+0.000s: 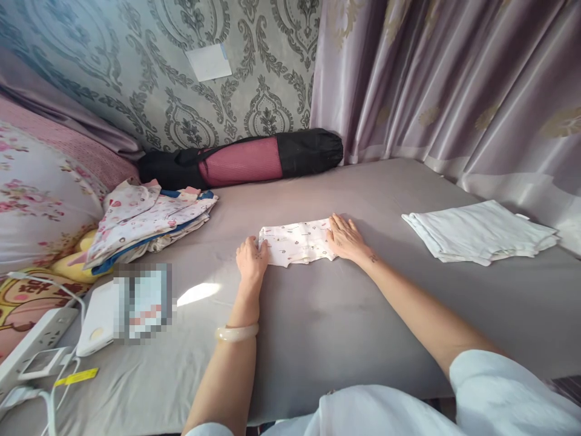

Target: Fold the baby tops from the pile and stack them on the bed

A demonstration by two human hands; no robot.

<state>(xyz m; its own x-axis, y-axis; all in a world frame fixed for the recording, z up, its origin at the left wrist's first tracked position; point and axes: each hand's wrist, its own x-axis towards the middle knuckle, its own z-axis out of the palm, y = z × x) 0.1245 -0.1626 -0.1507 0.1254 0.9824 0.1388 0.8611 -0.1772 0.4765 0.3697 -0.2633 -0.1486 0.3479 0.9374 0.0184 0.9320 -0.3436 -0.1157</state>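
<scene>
A small white garment (297, 242) with a tiny scattered print lies folded into a flat strip on the grey bed sheet. At its left end is my left hand (252, 259), thumb touching the cloth edge and fingers resting on the sheet just outside it. My right hand (347, 238) lies on the right end, palm down with fingers stretched out. Both hands look open, neither lifting the cloth. To the right, a stack of folded pale clothes (483, 233) sits apart. On the left, printed folded clothes (157, 212) form another pile.
A black and pink rolled bag (245, 160) lies along the patterned wall. Floral pillows (43, 194) are at the left. Near them are a power strip (39, 336), cables, a white box-like device (97, 318) and a blurred object (147, 303). Purple curtains (445, 79) hang at the right.
</scene>
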